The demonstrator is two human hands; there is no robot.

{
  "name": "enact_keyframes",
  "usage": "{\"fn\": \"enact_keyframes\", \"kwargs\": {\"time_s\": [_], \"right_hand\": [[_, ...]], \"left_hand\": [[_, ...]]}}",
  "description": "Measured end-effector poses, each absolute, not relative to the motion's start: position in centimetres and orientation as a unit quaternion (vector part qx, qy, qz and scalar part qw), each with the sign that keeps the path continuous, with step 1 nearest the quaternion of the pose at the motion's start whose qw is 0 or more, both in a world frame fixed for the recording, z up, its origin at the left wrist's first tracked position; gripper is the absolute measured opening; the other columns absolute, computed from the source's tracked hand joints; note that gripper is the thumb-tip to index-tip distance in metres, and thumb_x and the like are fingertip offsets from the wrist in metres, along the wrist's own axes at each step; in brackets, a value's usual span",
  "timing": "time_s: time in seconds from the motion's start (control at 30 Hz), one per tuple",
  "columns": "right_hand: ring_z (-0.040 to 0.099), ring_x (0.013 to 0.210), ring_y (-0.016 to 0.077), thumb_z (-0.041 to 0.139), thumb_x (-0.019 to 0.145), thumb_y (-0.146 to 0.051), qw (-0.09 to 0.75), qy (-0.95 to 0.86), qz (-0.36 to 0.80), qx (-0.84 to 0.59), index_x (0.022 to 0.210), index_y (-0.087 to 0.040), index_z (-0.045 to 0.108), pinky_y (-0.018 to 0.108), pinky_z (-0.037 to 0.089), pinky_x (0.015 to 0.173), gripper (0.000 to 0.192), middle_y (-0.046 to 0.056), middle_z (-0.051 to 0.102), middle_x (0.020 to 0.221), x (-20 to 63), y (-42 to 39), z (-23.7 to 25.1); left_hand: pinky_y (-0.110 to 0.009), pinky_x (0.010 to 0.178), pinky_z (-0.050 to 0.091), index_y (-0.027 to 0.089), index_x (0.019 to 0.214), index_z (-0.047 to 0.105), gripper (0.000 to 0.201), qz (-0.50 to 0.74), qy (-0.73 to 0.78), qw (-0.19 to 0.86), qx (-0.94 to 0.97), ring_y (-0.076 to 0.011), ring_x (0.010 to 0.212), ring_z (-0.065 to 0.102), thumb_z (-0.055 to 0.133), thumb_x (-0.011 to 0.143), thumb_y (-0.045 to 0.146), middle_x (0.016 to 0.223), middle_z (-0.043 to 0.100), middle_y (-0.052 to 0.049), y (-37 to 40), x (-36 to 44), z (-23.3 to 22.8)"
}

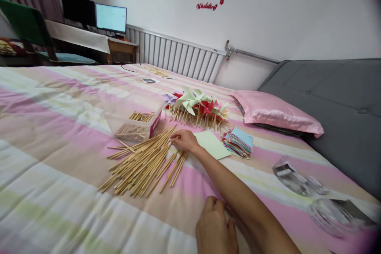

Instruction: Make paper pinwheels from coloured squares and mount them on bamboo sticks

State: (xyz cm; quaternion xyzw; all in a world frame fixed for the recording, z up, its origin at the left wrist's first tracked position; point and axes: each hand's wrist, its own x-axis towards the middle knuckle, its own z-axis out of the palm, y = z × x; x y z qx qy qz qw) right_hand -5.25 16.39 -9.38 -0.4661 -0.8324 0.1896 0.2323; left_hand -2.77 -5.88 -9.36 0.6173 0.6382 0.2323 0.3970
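Note:
My right hand (pixel 184 140) reaches over the upper right end of a loose heap of thin wooden sticks (pixel 143 162) on the bed. Its fingertips are pinched together at the stick ends; what they hold, if anything, is too small to make out. Closer to me, my left hand (pixel 216 226) is curled closed beside my right forearm, its inside hidden. A pale green paper square (pixel 212 145) lies just right of my right hand, partly behind the wrist. Beyond the heap, a clear plastic box (pixel 153 121) holds more short sticks.
Finished paper pinwheels (pixel 190 101) on sticks lie bunched behind the box. A stack of coloured paper squares (pixel 239 142) sits to the right. Clear plastic containers (pixel 291 176) rest at the right, below a pink pillow (pixel 276 111) and grey headboard (pixel 333 107).

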Motion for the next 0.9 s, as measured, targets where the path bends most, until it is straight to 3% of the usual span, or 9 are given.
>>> {"fn": "enact_keyframes", "kwargs": {"time_s": [0.27,0.6,0.9], "right_hand": [[0.058,0.098,0.0198,0.056,0.08,-0.022,0.126,-0.891,0.121,-0.42,0.091,-0.024,0.072,0.03,0.04,0.087,0.019,0.004,0.069,0.098,-6.3,15.3,-8.7],[0.055,0.096,0.0186,0.053,0.08,-0.014,0.074,-0.919,0.109,-0.371,0.091,-0.021,0.067,0.026,0.04,0.079,0.019,0.006,0.062,0.102,-5.7,15.6,-8.6],[0.056,0.093,0.018,0.062,0.077,-0.017,0.09,-0.92,0.116,-0.363,0.086,-0.022,0.068,0.025,0.041,0.074,0.012,0.004,0.064,0.098,-5.2,15.2,-8.2]], "left_hand": [[-0.03,0.085,0.04,0.019,0.099,0.062,0.027,0.21,0.648,0.406,0.61,-0.0207,0.1,0.057,0.05,0.075,0.013,0.108,0.059,-0.006,-5.8,-2.9,-9.0],[-0.033,0.085,0.042,0.019,0.101,0.063,0.031,0.228,0.642,0.404,0.611,-0.0219,0.099,0.059,0.049,0.075,0.011,0.107,0.06,-0.005,-5.9,-3.0,-9.2],[-0.033,0.085,0.043,0.02,0.102,0.064,0.032,0.224,0.642,0.393,0.618,-0.022,0.098,0.059,0.048,0.075,0.011,0.109,0.06,-0.006,-6.0,-2.9,-9.2]]}}
